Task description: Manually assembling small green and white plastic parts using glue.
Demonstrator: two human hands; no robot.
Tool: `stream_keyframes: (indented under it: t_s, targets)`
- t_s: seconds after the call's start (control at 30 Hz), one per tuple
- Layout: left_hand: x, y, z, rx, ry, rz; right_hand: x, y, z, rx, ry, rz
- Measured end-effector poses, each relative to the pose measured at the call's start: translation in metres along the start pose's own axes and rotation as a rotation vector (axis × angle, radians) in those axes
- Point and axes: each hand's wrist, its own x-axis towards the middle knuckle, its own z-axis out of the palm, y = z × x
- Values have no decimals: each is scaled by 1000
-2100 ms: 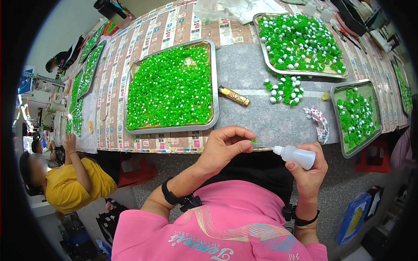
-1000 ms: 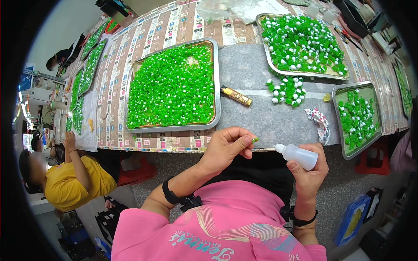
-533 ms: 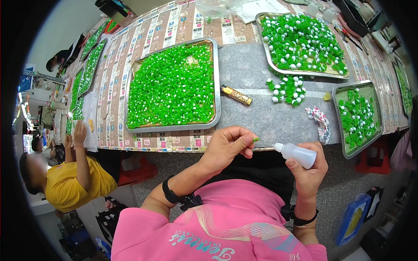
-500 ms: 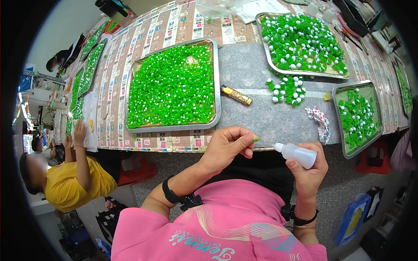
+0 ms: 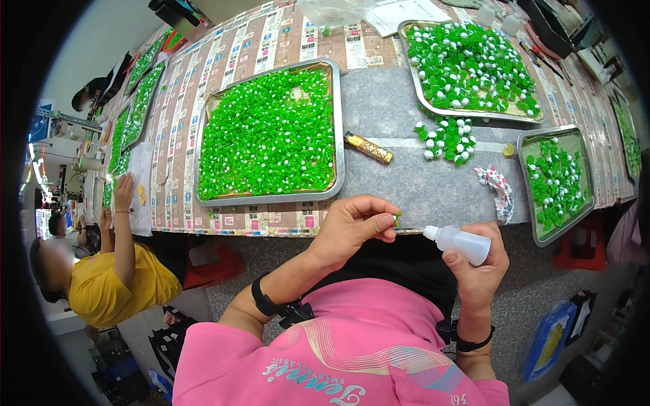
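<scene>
Between thumb and fingers, my left hand (image 5: 357, 227) pinches a small green piece (image 5: 397, 218) at the table's front edge. My right hand (image 5: 479, 264) is wrapped round a translucent white squeeze bottle (image 5: 460, 244), tilted with its nozzle pointing left toward the green piece. A gap separates the nozzle from the piece. Beyond my hands, a loose pile of green pieces with white balls (image 5: 447, 140) lies on the grey mat (image 5: 379, 95). To the left stands a metal tray (image 5: 271, 197) full of small green pieces with white dots.
A gold-and-black tube (image 5: 368, 147) and a floral fabric band (image 5: 502, 193) lie on the mat. More trays stand at the far right (image 5: 474, 116) and right edge (image 5: 589, 196). At left, a person in a yellow shirt (image 5: 122, 284) works at the same table. Red stools (image 5: 213, 266) stand below.
The green piece in my left fingers has turned and shows more of itself. The bottle has shifted slightly left. The person in yellow has moved a hand.
</scene>
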Motion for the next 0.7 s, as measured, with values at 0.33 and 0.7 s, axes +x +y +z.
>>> stream_keyframes:
  t_s: [0.33,0.7]
  targets:
    - [-1,1,1,19,-5,1,0,0,2,8,-7,1]
    - [-3,3,4,-1,35,-57,1,3,-1,-20,28,-33]
